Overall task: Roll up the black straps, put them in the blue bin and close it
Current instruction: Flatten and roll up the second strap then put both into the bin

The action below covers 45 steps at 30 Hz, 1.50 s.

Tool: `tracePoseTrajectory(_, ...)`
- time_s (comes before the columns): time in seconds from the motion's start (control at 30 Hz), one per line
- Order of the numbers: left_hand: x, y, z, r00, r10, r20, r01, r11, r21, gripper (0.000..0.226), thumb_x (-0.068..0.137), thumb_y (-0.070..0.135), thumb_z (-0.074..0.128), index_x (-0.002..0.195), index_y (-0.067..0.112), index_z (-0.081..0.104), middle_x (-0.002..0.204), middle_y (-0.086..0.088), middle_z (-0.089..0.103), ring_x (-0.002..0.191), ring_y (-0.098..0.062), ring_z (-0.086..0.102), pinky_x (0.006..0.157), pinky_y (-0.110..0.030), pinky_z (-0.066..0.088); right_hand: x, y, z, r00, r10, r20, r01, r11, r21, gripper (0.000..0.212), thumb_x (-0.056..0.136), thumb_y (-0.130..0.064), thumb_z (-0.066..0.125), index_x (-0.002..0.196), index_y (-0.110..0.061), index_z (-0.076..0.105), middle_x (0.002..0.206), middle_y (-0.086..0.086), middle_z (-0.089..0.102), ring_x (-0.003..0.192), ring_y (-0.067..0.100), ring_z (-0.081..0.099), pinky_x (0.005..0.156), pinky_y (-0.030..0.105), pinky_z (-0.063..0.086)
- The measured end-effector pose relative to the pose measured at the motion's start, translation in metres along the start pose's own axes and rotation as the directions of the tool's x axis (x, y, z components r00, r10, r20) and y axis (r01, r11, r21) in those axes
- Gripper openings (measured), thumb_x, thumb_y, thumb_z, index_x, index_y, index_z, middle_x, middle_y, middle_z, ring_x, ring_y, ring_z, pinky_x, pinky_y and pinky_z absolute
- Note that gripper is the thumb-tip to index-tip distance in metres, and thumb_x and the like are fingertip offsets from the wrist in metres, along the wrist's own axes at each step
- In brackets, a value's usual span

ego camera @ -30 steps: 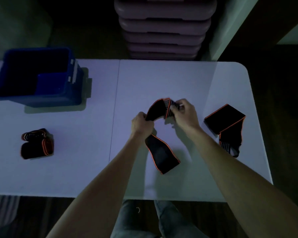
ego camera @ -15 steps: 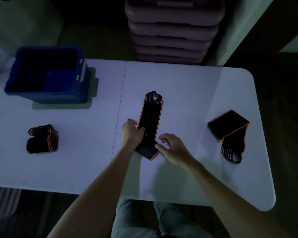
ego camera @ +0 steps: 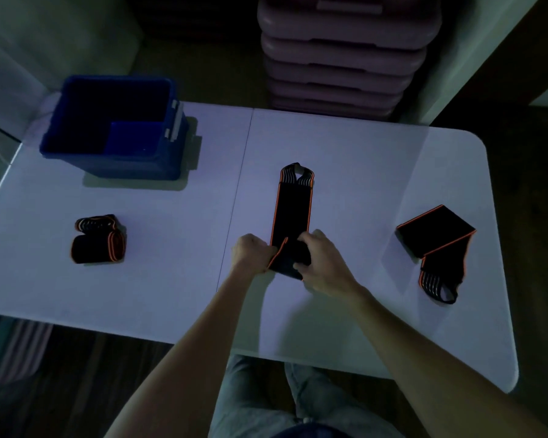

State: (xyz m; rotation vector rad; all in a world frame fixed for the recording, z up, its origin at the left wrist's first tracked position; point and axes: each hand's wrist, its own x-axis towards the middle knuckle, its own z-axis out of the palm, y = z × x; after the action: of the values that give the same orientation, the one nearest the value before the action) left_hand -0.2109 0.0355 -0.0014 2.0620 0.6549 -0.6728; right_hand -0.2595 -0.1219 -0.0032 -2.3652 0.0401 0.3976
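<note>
A black strap with orange edges (ego camera: 293,210) lies stretched out on the white table (ego camera: 361,172), its looped end pointing away from me. Its near end is folded over into a small roll. My left hand (ego camera: 250,252) grips the roll's left side and my right hand (ego camera: 321,263) grips its right side. A rolled strap (ego camera: 97,240) rests at the left. A loosely folded strap (ego camera: 437,245) lies at the right. The open blue bin (ego camera: 114,128) stands at the far left; its inside is dark.
A stack of purple plastic lids or trays (ego camera: 345,55) stands behind the table's far edge. The table's rounded right corner (ego camera: 478,143) and near edge border dark floor. My legs show below the near edge.
The strap went from held up in the air to laid flat on the table. Both hands moved to its near end and have folded it over into the start of a roll.
</note>
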Motion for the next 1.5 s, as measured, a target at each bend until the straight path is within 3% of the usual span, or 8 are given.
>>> tracePoseTrajectory(0.13, -0.004, -0.005, 0.000, 0.993, -0.067, 0.099, 0.094, 0.952, -0.293, 0.025, 0.084, 0.011, 0.073, 0.069, 0.012, 0.053, 0.066, -0.012, 0.059, 0.056, -0.025, 0.058, 0.071, -0.047, 0.059, -0.012, -0.005, -0.006, 0.956, -0.273, -0.106, 0.245, 0.944, -0.220, 0.030, 0.080, -0.002, 0.063, 0.104, -0.018, 0.053, 0.100, -0.004, 0.040, 0.092, 0.020, 0.048, 0.058, 0.036, 0.048)
tracePoseTrajectory(0.23, -0.010, -0.011, 0.000, 0.997, -0.033, 0.076, 0.056, 0.944, -0.324, 0.020, 0.078, 0.000, 0.075, 0.076, 0.013, 0.060, 0.074, -0.010, 0.065, 0.073, -0.026, 0.064, 0.079, -0.045, 0.059, -0.029, -0.003, 0.005, 0.942, -0.335, -0.029, 0.302, 0.882, -0.362, 0.009, 0.093, -0.025, 0.057, 0.099, -0.020, 0.052, 0.094, -0.007, 0.041, 0.088, 0.015, 0.045, 0.062, 0.034, 0.046)
tracePoseTrajectory(0.4, -0.020, -0.028, -0.004, 0.995, 0.099, 0.026, -0.092, 0.976, -0.198, 0.027, 0.075, -0.013, 0.066, 0.094, 0.007, 0.068, 0.080, -0.001, 0.067, 0.082, -0.018, 0.065, 0.067, -0.020, 0.052, -0.070, 0.016, 0.033, 0.895, -0.394, 0.210, 0.446, 0.800, -0.401, 0.062, 0.065, 0.004, 0.080, 0.122, -0.013, 0.061, 0.106, 0.009, 0.055, 0.091, 0.028, 0.056, 0.054, 0.037, 0.053)
tracePoseTrajectory(0.73, -0.035, -0.054, -0.008, 0.886, 0.432, 0.166, -0.461, 0.859, 0.223, 0.027, 0.079, 0.002, 0.069, 0.102, 0.015, 0.068, 0.111, -0.005, 0.061, 0.091, -0.015, 0.058, 0.064, -0.006, 0.038, -0.112, 0.010, 0.059, 0.975, -0.181, 0.129, 0.209, 0.944, -0.255, 0.058, 0.090, -0.005, 0.055, 0.145, -0.018, 0.042, 0.132, 0.004, 0.043, 0.106, 0.022, 0.050, 0.071, 0.040, 0.054)
tracePoseTrajectory(0.9, -0.044, -0.046, 0.000, 0.834, 0.516, 0.193, -0.551, 0.784, 0.286, 0.025, 0.084, 0.012, 0.068, 0.108, 0.018, 0.064, 0.118, -0.008, 0.052, 0.111, -0.025, 0.055, 0.093, -0.036, 0.049, -0.131, 0.014, 0.040, 0.992, -0.056, -0.116, 0.040, 0.990, -0.135, 0.039, 0.094, -0.017, 0.050, 0.133, -0.020, 0.050, 0.129, -0.003, 0.045, 0.119, 0.014, 0.043, 0.083, 0.034, 0.052)
tracePoseTrajectory(1.1, -0.065, -0.002, 0.039, 0.705, 0.622, 0.341, -0.707, 0.655, 0.269, 0.022, 0.085, 0.016, 0.065, 0.107, 0.016, 0.065, 0.118, -0.009, 0.053, 0.096, -0.019, 0.056, 0.077, -0.024, 0.044, -0.161, 0.061, -0.015, 0.883, 0.236, -0.406, -0.269, 0.963, -0.025, 0.027, 0.096, -0.022, 0.052, 0.123, -0.023, 0.055, 0.125, -0.003, 0.048, 0.116, 0.017, 0.045, 0.082, 0.038, 0.051)
tracePoseTrajectory(1.3, -0.082, 0.049, 0.107, 0.565, 0.633, 0.529, -0.825, 0.439, 0.356, 0.034, 0.085, 0.019, 0.062, 0.119, 0.019, 0.057, 0.124, -0.011, 0.049, 0.115, -0.030, 0.051, 0.088, -0.041, 0.051, -0.171, 0.115, -0.070, 0.738, 0.430, -0.519, -0.503, 0.864, 0.001, 0.025, 0.093, -0.022, 0.057, 0.118, -0.021, 0.055, 0.120, 0.003, 0.049, 0.111, 0.025, 0.046, 0.081, 0.040, 0.049)
tracePoseTrajectory(1.5, -0.090, 0.097, 0.179, 0.517, 0.642, 0.565, -0.823, 0.192, 0.535, 0.058, 0.084, 0.007, 0.061, 0.136, 0.025, 0.044, 0.131, -0.010, 0.040, 0.116, -0.032, 0.046, 0.081, -0.044, 0.049, -0.155, 0.164, -0.094, 0.807, 0.393, -0.441, -0.505, 0.846, -0.169, 0.026, 0.085, -0.019, 0.065, 0.110, -0.022, 0.056, 0.110, 0.007, 0.049, 0.100, 0.028, 0.050, 0.073, 0.039, 0.053)
